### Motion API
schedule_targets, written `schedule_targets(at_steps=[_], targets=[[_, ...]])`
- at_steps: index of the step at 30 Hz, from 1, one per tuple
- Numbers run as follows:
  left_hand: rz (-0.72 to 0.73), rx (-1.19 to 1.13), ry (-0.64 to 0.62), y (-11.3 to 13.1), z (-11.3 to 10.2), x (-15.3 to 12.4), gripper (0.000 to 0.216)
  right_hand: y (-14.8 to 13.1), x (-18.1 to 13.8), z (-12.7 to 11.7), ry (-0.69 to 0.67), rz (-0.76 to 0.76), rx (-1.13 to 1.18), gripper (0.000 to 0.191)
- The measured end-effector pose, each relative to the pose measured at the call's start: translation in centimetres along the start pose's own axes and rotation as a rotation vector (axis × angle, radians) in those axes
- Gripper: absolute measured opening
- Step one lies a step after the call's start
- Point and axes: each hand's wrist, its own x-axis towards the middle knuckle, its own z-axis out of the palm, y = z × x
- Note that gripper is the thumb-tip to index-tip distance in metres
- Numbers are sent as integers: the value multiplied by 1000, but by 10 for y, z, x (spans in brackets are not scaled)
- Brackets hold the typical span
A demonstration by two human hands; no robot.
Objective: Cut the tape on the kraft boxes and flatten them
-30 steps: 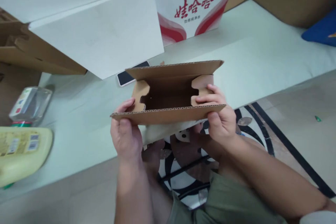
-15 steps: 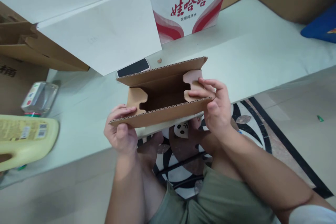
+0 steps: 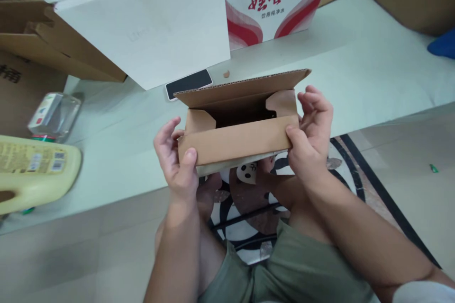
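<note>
A small brown cardboard box [image 3: 238, 142] is held in front of me, its top partly open. Its far flap [image 3: 245, 87] stands raised, and the near flap is folded inward over part of the opening. Two side flaps lean in at the ends, and the inside is dark. My left hand [image 3: 179, 158] grips the left end, thumb on the near flap's corner. At the right end, my right hand [image 3: 311, 128] presses its thumb on the near flap's other corner, with fingers behind the side wall.
Behind the box a phone [image 3: 188, 84] lies on the pale green surface [image 3: 355, 66]. White cartons [image 3: 149, 28] stand at the back. On the left are a clear bottle [image 3: 57, 116] and a yellow jug [image 3: 39, 170] on its side.
The near flap has folded inward over the opening. My fingers have left the side flaps and moved outside the box ends, with thumbs now on the near flap.
</note>
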Motion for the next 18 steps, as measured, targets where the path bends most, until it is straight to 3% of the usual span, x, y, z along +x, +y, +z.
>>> schedule_targets(at_steps=[6,11,14,18], targets=[[-34,9,-89,0,-10,-3,62,12,9,-11,-165,63,27,68],[-111,31,-79,4,-10,-3,69,11,14,-13,-199,51,-43,80],[-113,33,-76,5,-10,-2,74,10,15,-15,-194,32,-62,78],[-78,32,-98,5,-10,-2,71,12,14,-17,-163,0,-8,56]])
